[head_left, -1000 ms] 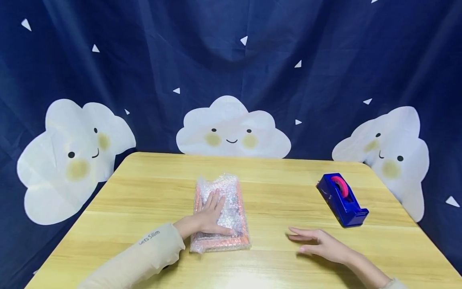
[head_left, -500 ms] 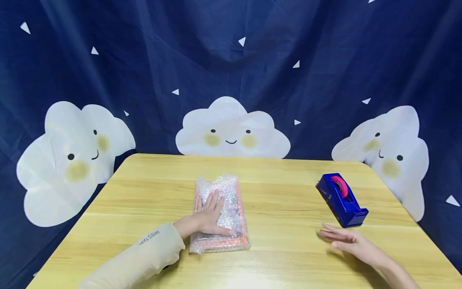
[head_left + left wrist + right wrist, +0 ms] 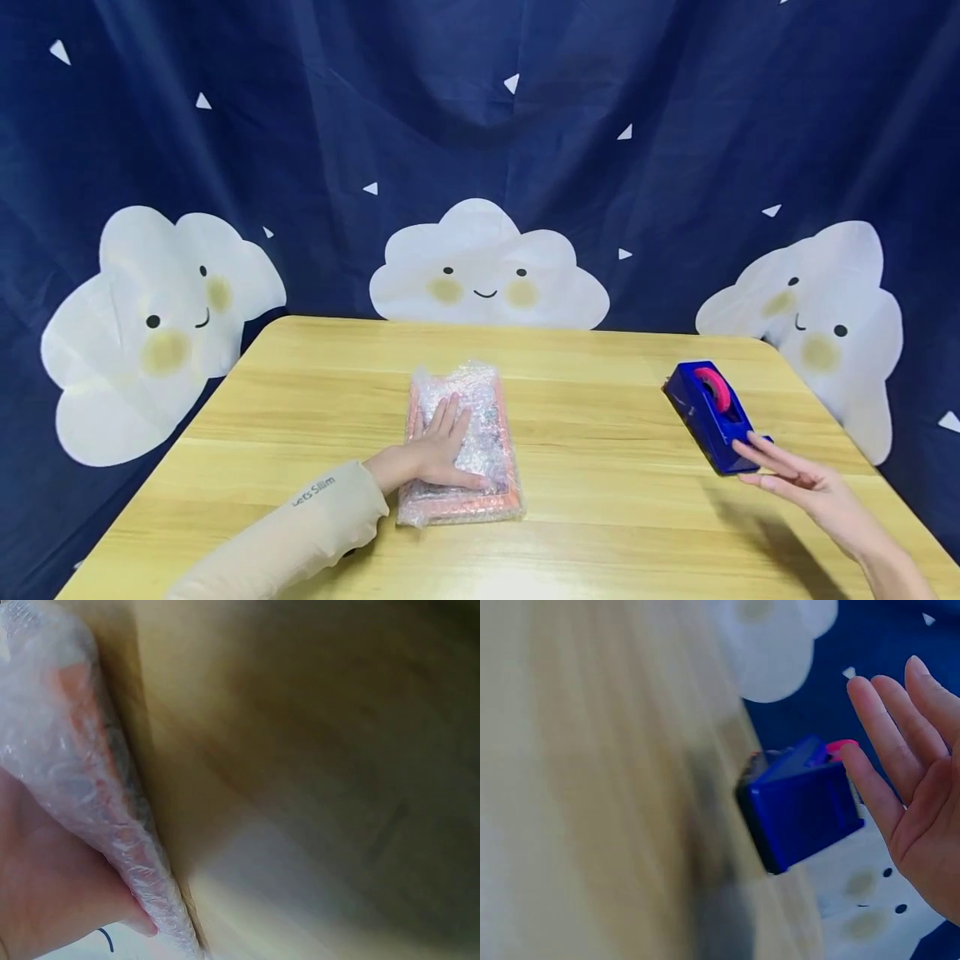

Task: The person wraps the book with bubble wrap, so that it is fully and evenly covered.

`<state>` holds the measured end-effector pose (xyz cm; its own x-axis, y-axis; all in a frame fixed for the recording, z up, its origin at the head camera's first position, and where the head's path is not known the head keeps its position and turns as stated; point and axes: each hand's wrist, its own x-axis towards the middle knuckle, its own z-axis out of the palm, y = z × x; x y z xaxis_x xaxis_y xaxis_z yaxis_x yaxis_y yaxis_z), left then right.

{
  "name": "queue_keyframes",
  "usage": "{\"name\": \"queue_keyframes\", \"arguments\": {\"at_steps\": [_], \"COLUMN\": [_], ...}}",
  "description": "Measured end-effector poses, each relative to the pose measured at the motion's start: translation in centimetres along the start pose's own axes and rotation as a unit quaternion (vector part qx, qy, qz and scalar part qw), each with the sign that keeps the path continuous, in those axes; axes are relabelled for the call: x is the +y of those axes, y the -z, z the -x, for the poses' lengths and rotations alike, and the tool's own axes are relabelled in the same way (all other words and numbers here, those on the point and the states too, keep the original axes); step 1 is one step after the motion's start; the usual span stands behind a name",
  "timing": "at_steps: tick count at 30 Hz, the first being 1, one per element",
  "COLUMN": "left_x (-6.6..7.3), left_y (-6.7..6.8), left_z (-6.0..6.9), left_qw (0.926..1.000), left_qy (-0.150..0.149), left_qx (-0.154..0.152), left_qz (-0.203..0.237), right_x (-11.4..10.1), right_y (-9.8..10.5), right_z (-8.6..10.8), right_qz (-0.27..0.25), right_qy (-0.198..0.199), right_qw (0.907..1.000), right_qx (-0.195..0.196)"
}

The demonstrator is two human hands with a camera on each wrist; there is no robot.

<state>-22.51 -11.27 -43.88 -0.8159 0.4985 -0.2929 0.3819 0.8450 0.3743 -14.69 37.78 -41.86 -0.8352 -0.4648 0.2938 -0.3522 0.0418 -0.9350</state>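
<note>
My right hand [image 3: 821, 492], fingers straight and slightly parted, holds nothing. The blue tape dispenser [image 3: 699, 417] lies just beyond and leftward, its long axis slanting from far left toward this nearer hand; I cannot tell whether they touch. My left hand [image 3: 437, 457], fingers spread, rests on a bubble-wrapped orange frame [image 3: 483, 442].

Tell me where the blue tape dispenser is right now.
In the head view, the blue tape dispenser sits on the right side of the table, right of the bubble-wrapped package, with the right grip in front of its near end.
</note>
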Motion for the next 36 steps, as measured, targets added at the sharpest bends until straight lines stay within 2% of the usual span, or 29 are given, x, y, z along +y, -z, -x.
{"name": "queue_keyframes", "arguments": {"at_steps": [3, 7, 10, 13, 16, 18, 23, 25, 32, 34, 36], "left_x": [0.1, 0.2, 0.2, 0.1, 0.2, 0.2, 0.2, 0.2, 0.3, 0.4, 0.3], "left_y": [0.2, 0.3, 0.2, 0.2, 0.2, 0.2, 0.1, 0.1, 0.1, 0.1, 0.1], "left_z": [-0.1, 0.0, -0.1, -0.1, -0.1, 0.0, 0.1, 0.2, 0.3, 0.3, 0.2], "left_qw": [1.0, 1.0, 1.0, 1.0, 1.0, 1.0, 0.9999, 0.9999, 0.9999, 0.9999, 0.9999], "left_qy": [-0.001, 0.0, -0.002, -0.003, -0.004, -0.004, -0.01, -0.013, -0.01, -0.009, -0.01], "left_qx": [-0.001, -0.004, -0.006, -0.008, -0.003, -0.002, -0.001, 0.0, -0.002, -0.003, 0.0], "left_qz": [0.005, 0.003, 0.0, 0.0, 0.001, 0.001, 0.002, 0.005, 0.006, 0.005, 0.003], "right_x": [-0.2, -0.6, -0.3, 0.3, 0.6, 0.6, 0.3, 0.2, -0.8, -0.9, -0.9], "right_y": [0.9, 1.5, 1.5, 1.4, 1.3, 1.3, 1.4, 1.5, 2.2, 2.3, 2.4], "right_z": [-0.2, -0.7, -1.0, -1.2, -1.4, -1.5, -1.9, -2.2, -3.2, -3.5, -3.6], "right_qz": [0.031, 0.089, 0.179, 0.233, 0.235, 0.241, 0.282, 0.294, 0.303, 0.294, 0.276], "right_qy": [0.005, -0.006, -0.037, -0.055, -0.058, -0.074, -0.136, -0.148, -0.221, -0.235, -0.232], "right_qw": [0.9989, 0.9946, 0.9807, 0.9681, 0.9676, 0.965, 0.9463, 0.9407, 0.9229, 0.9218, 0.9274], "right_qx": [0.033, 0.053, 0.069, 0.074, 0.072, 0.073, 0.081, 0.081, 0.089, 0.093, 0.1]}}
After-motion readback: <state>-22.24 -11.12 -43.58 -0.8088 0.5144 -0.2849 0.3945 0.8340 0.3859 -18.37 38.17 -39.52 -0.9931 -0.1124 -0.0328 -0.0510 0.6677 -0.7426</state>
